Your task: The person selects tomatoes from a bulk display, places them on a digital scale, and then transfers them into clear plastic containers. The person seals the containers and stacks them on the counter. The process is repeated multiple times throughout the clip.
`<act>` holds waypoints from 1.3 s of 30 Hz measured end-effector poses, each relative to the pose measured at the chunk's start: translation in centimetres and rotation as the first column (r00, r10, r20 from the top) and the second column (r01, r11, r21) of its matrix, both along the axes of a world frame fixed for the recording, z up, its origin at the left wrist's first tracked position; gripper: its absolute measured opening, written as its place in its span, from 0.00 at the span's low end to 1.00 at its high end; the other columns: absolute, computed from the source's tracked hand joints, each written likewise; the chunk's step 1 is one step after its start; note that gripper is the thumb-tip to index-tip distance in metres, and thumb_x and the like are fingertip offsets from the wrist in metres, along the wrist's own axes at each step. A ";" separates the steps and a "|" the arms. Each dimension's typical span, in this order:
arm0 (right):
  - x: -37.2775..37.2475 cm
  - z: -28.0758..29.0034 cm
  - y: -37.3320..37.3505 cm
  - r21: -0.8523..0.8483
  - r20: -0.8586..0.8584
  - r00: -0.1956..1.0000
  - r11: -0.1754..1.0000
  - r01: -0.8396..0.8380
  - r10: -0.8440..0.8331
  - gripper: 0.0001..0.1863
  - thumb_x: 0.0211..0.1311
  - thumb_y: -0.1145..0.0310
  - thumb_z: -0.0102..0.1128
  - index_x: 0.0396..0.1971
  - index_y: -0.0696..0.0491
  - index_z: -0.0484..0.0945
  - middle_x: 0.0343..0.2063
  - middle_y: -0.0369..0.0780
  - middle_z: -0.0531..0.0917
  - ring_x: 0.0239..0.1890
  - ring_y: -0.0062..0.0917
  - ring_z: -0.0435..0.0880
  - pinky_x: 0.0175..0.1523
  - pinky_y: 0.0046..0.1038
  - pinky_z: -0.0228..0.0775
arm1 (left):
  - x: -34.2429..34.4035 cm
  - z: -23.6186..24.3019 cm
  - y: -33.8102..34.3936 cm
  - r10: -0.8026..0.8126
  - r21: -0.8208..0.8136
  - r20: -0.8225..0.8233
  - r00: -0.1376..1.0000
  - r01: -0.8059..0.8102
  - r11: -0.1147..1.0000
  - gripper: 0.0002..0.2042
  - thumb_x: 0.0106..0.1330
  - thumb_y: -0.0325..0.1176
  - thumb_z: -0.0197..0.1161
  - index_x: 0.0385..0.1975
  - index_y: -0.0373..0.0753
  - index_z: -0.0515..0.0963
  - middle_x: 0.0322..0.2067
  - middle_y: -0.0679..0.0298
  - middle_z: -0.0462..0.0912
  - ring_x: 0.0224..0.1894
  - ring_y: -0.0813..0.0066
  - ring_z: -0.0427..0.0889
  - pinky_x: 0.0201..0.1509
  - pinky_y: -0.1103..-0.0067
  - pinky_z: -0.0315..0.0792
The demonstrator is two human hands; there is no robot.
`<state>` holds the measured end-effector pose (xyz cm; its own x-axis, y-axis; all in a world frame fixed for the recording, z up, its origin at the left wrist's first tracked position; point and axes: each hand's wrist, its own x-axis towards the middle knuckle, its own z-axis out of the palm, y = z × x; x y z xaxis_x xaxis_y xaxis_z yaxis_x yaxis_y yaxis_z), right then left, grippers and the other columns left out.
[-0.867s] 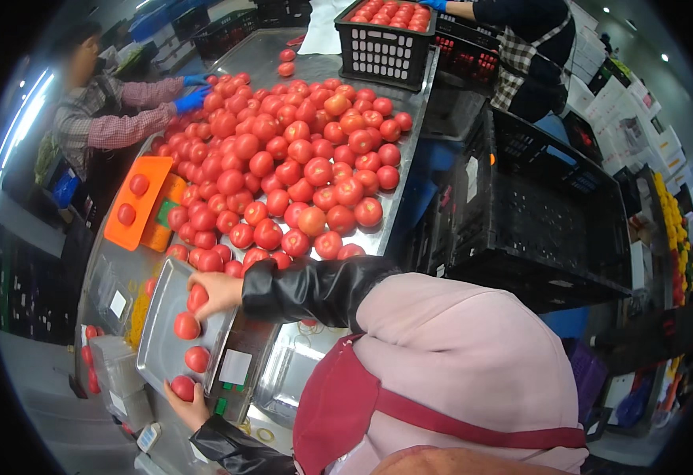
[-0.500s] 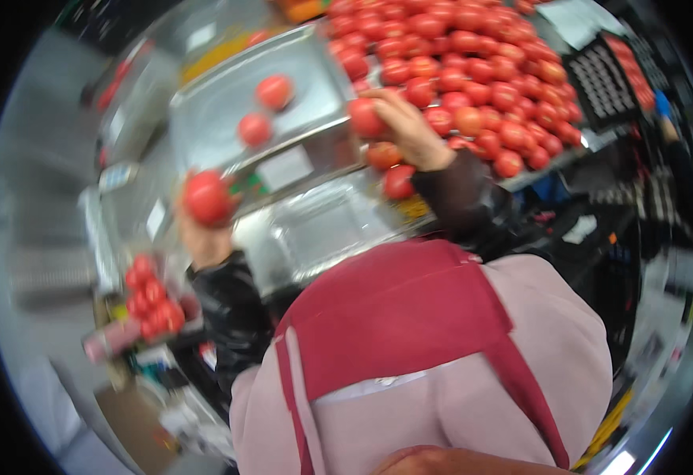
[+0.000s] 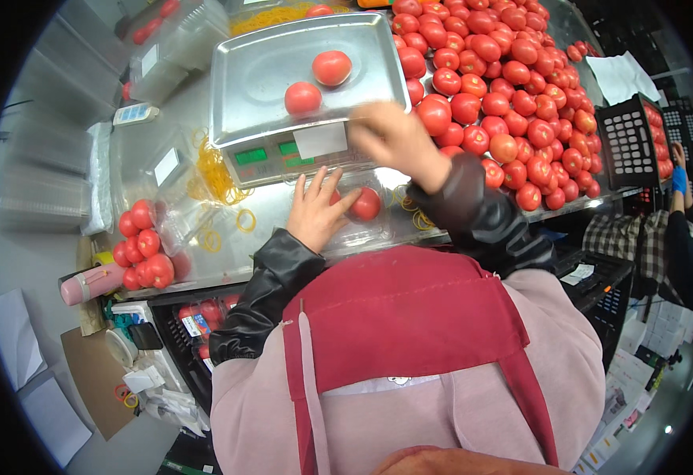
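Note:
My left hand [image 3: 315, 212], its fingers spread, rests over a clear plastic tray [image 3: 374, 229] in front of the scale. One tomato [image 3: 365, 204] sits in the tray by my thumb, and another shows partly beneath my fingers. My right hand [image 3: 394, 136] is smeared by motion above the scale's front right corner, near the big heap of tomatoes [image 3: 513, 103]; whether it holds anything is unclear. Two tomatoes, one nearer [image 3: 303, 99] and one farther [image 3: 331, 69], lie on the metal pan of the scale [image 3: 243, 87].
Yellow rubber bands [image 3: 220, 176] are strewn left of the scale. A bagged bunch of tomatoes [image 3: 148, 245] stands at the left, beside a pink flask [image 3: 93, 283]. Stacked clear trays [image 3: 53, 166] fill the far left. A black crate [image 3: 628, 146] and another person's blue-gloved hand [image 3: 680, 179] are at right.
My left hand has moved right and down with its tomato to the clear tray and spread its fingers. My right hand has shifted slightly; the tomato it held no longer shows.

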<state>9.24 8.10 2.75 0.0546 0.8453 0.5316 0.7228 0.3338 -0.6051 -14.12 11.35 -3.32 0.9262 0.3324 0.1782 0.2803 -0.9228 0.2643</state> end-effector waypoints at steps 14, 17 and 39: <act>-0.5 5.0 1.1 0.041 -0.032 0.985 0.985 -0.166 0.168 0.28 0.47 0.58 0.72 0.48 0.53 0.75 0.44 0.47 0.77 0.48 0.43 0.77 0.52 0.39 0.72 | 0.3 -0.6 -0.2 0.107 -0.080 0.034 0.994 -0.105 0.991 0.30 0.51 0.41 0.73 0.58 0.51 0.75 0.63 0.55 0.69 0.67 0.52 0.64 0.68 0.51 0.55; -3.6 3.1 -5.3 -0.243 0.074 0.874 0.859 -0.452 0.480 0.21 0.50 0.63 0.69 0.45 0.52 0.77 0.43 0.45 0.77 0.46 0.43 0.77 0.50 0.40 0.72 | 0.4 -0.6 -0.2 0.127 -0.079 0.053 0.990 -0.123 0.989 0.26 0.53 0.38 0.72 0.54 0.51 0.78 0.61 0.55 0.71 0.66 0.52 0.66 0.68 0.51 0.56; -6.7 4.1 1.4 0.003 -0.112 0.947 0.953 -0.302 0.300 0.23 0.52 0.57 0.69 0.43 0.53 0.75 0.40 0.48 0.75 0.42 0.46 0.79 0.46 0.39 0.75 | 0.3 -1.1 1.2 0.248 -0.627 0.340 0.907 0.021 0.779 0.22 0.61 0.28 0.64 0.58 0.40 0.74 0.53 0.60 0.77 0.55 0.67 0.75 0.60 0.70 0.67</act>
<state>2.56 9.55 6.87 -0.1462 0.8389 0.5242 0.5185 0.5163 -0.6816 -13.80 12.56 -4.43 0.7725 0.5915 0.2310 0.1234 -0.4967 0.8591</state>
